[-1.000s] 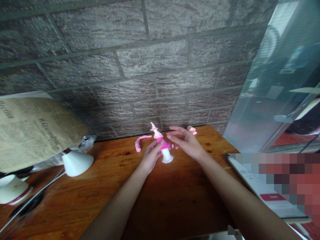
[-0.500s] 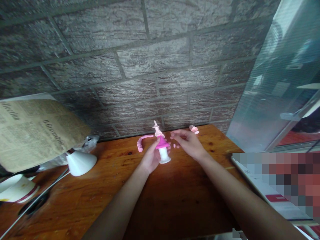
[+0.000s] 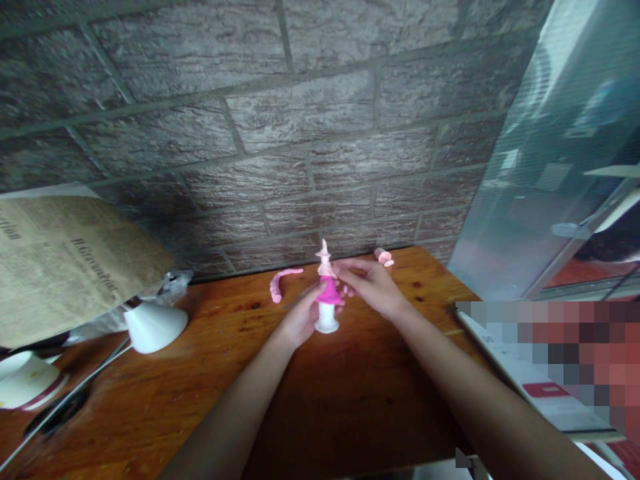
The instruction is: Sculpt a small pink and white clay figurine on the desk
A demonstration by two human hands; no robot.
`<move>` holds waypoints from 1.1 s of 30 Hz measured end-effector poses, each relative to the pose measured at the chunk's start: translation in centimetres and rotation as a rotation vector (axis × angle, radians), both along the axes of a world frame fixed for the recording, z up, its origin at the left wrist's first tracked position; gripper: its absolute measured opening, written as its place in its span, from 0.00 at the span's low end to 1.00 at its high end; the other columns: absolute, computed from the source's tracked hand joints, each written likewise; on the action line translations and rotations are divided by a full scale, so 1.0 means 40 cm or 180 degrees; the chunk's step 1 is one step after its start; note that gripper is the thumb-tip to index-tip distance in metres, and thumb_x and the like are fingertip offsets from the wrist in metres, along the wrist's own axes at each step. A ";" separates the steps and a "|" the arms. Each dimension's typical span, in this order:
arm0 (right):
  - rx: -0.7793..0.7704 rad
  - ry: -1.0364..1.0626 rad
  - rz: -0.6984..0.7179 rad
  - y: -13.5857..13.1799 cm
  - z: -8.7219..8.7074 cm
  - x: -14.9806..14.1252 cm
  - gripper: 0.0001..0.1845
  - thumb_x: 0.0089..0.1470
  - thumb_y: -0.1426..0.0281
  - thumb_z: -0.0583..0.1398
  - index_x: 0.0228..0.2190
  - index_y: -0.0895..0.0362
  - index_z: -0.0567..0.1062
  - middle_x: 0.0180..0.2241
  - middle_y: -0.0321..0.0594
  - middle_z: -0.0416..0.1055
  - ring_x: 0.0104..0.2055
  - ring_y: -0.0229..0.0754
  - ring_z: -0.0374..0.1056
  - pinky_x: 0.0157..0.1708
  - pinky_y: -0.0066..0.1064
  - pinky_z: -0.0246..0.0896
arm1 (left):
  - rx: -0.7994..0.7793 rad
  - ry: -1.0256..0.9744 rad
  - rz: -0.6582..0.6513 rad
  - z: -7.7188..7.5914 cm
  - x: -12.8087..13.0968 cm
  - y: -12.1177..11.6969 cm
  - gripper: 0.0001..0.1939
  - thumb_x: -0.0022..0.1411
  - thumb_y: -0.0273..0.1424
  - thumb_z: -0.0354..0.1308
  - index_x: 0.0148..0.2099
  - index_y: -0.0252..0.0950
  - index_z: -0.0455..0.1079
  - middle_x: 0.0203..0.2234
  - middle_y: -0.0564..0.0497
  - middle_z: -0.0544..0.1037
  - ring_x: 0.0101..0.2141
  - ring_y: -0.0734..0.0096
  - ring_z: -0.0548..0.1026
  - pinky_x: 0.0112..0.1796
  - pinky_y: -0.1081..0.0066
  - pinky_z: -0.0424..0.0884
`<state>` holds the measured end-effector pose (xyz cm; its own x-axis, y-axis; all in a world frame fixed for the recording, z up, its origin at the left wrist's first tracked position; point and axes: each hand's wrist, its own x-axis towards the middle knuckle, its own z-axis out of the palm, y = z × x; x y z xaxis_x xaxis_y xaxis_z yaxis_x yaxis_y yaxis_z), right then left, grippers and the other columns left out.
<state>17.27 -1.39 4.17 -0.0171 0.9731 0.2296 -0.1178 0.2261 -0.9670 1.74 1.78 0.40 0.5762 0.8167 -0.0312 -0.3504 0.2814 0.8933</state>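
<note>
My left hand (image 3: pixel 300 321) is wrapped round a clay-like figurine (image 3: pixel 329 291), which stands upright with a white base, a flared magenta skirt and a pale pink top with a pointed hat. Thumb and fingers of my right hand (image 3: pixel 377 288) are pinched together against the right side of the pale pink top; anything between the fingertips is too small to make out. A curved pink clay roll (image 3: pixel 276 287) lies on the table to the left. Small pink bits (image 3: pixel 345 290) show just under my right fingers.
Behind my right hand is a small pink cup-shaped piece (image 3: pixel 383 257). A grey brick wall (image 3: pixel 270 127) backs the wooden table (image 3: pixel 220 373). At left are a white cone (image 3: pixel 156 327), a paper cup (image 3: pixel 30 380) and a newsprint-patterned sheet (image 3: pixel 75 260).
My right hand has moved left, its fingertips now meeting the figurine's upper part. The figurine has tipped from a leftward lean to nearly upright in my left hand.
</note>
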 end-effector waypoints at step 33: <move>0.0561 -0.1427 -0.0684 0.014 -0.045 0.001 0.18 0.54 0.55 0.60 0.37 0.56 0.76 0.33 0.42 0.76 0.30 0.39 0.71 0.27 0.28 0.65 | 0.0794 0.0388 0.1033 -0.017 0.005 0.013 0.15 0.49 0.38 0.69 0.36 0.35 0.74 0.28 0.54 0.77 0.27 0.77 0.72 0.30 0.77 0.64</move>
